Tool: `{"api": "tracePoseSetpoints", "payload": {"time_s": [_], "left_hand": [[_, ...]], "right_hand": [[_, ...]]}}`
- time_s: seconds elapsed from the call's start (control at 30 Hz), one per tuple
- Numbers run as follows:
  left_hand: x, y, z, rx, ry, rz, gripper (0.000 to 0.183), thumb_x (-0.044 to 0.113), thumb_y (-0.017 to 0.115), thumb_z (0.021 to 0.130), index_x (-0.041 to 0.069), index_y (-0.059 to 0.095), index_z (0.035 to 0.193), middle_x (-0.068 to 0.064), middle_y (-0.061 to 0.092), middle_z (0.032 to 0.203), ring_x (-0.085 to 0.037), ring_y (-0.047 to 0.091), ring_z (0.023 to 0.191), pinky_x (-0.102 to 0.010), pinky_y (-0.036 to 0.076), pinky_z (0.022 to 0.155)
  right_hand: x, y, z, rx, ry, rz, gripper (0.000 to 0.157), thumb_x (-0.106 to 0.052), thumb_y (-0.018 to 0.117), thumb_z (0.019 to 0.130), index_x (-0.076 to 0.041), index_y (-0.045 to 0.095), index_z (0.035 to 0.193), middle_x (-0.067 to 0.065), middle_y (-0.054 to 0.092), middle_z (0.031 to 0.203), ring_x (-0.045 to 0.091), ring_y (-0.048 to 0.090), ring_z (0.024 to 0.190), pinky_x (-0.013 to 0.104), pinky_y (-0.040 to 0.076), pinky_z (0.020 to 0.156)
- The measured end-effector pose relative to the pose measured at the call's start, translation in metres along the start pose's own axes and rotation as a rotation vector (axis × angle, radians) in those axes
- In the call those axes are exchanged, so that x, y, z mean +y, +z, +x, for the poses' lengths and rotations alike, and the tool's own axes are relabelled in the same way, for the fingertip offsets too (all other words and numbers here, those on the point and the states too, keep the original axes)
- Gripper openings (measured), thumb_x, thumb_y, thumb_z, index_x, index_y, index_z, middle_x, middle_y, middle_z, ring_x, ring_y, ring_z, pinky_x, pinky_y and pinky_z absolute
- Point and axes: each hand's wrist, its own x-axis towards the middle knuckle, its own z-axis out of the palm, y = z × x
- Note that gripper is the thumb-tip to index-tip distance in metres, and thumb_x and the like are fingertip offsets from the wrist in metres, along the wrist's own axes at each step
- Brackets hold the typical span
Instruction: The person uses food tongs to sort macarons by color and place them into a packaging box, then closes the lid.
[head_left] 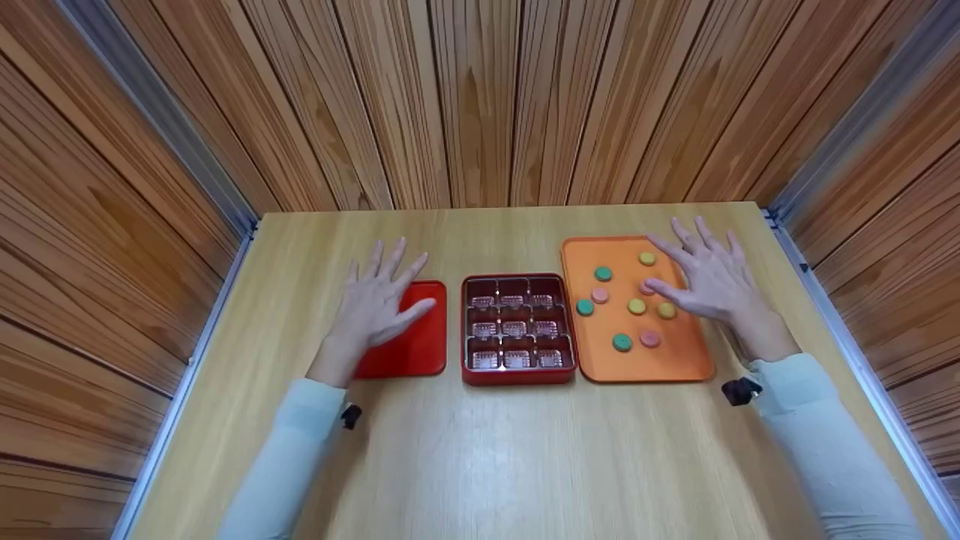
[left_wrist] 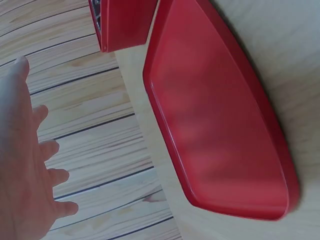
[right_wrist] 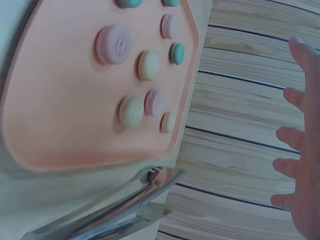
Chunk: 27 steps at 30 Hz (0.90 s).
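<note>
My left hand is spread with straight fingers above a shallow red lid, covering its upper left part. My right hand is spread too, over the right edge of an orange tray, holding nothing. Several macarons lie scattered on that tray, among them a green macaron, a pink macaron and a yellow macaron. Between lid and tray stands a dark red box with a clear compartmented insert. Metal tongs lie beside the tray, mostly hidden under the right wrist in the head view.
The wooden table has wood-plank walls at its back and both sides. Metal rails run along the side edges. The box and the orange tray stand close against each other.
</note>
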Motion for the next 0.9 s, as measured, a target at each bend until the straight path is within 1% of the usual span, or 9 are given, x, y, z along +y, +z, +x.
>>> {"api": "tracePoseSetpoints", "payload": {"time_s": [0.17,0.33,0.4,0.63,0.77,0.9], "left_hand": [[0.010,0.000,0.005,-0.005,0.003,-0.035,0.088,0.076,0.043,0.104,0.036,0.024,0.181,-0.011,0.011,0.193,-0.050,0.009,0.178,-0.083,0.015,0.138],[0.021,0.000,0.010,0.002,0.008,-0.040,0.087,0.076,0.044,0.104,0.038,0.025,0.180,-0.009,0.011,0.193,-0.049,0.010,0.178,-0.083,0.017,0.137],[0.025,0.001,0.012,0.008,0.009,-0.041,0.087,0.074,0.046,0.104,0.038,0.026,0.180,-0.009,0.011,0.193,-0.049,0.010,0.178,-0.082,0.018,0.137],[0.031,0.004,0.014,-0.010,0.019,-0.058,0.086,0.074,0.046,0.106,0.040,0.021,0.181,-0.008,0.008,0.193,-0.049,0.009,0.178,-0.082,0.018,0.138],[0.034,0.005,0.015,-0.021,0.011,-0.090,0.087,0.075,0.046,0.105,0.040,0.020,0.181,-0.008,0.007,0.193,-0.048,0.008,0.179,-0.082,0.016,0.138],[0.038,0.005,0.017,-0.019,-0.005,-0.149,0.089,0.074,0.048,0.104,0.040,0.021,0.181,-0.008,0.008,0.193,-0.047,0.006,0.179,-0.082,0.012,0.138]], "right_hand": [[0.008,-0.001,-0.008,-0.011,0.029,0.005,0.086,-0.067,0.064,0.104,-0.027,0.039,0.176,0.025,0.022,0.187,0.062,0.015,0.172,0.091,0.008,0.131],[0.016,-0.001,-0.015,0.015,0.037,-0.025,0.081,-0.064,0.065,0.105,-0.027,0.043,0.174,0.027,0.029,0.185,0.062,0.020,0.170,0.092,0.013,0.130],[0.019,-0.002,-0.018,0.020,0.039,-0.029,0.081,-0.063,0.065,0.105,-0.026,0.043,0.174,0.027,0.030,0.184,0.062,0.020,0.171,0.092,0.013,0.129],[0.029,0.003,-0.022,-0.003,0.059,-0.028,0.083,-0.062,0.065,0.105,-0.023,0.041,0.175,0.029,0.029,0.184,0.063,0.019,0.170,0.092,0.011,0.130],[0.033,0.005,-0.021,0.001,0.102,-0.009,0.084,-0.065,0.064,0.105,-0.020,0.044,0.173,0.029,0.031,0.183,0.064,0.018,0.170,0.094,0.009,0.128],[0.038,0.006,-0.019,0.053,0.184,0.050,0.085,-0.069,0.059,0.107,-0.015,0.047,0.171,0.034,0.037,0.178,0.068,0.022,0.166,0.096,0.006,0.126]]}}
